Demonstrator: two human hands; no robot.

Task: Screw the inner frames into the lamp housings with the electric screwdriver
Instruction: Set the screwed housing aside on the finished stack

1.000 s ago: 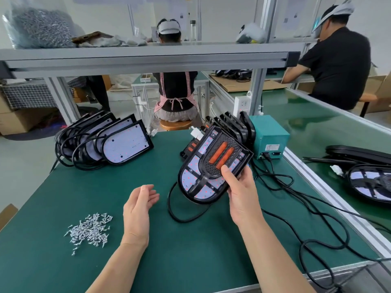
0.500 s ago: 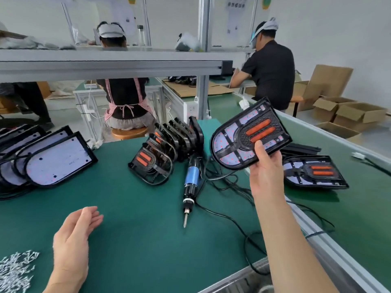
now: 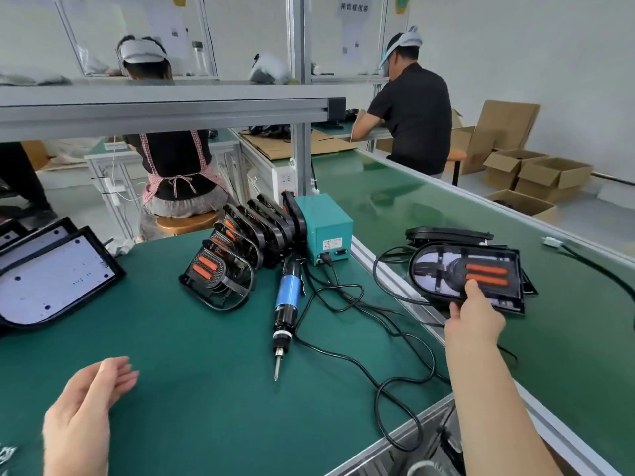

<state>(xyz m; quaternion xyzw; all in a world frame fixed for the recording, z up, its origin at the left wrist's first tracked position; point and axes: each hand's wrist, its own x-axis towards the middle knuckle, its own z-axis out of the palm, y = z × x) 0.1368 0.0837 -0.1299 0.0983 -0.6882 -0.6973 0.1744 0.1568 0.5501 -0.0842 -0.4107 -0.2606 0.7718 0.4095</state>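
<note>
A bench [image 3: 192,389] topped with a green mat stands under an aluminium shelf [image 3: 154,111] carried by an upright metal post [image 3: 302,139]. To its right runs a green conveyor belt [image 3: 412,207] with silver rails. Behind, a person in a checked apron [image 3: 175,166] sits on a round wooden stool [image 3: 187,222], back turned. Another person in a black shirt [image 3: 419,118] sits at the belt. Open cardboard boxes [image 3: 549,176] stand on the pale floor [image 3: 68,194] by a plain white wall [image 3: 549,56]. The light is soft and even.
</note>
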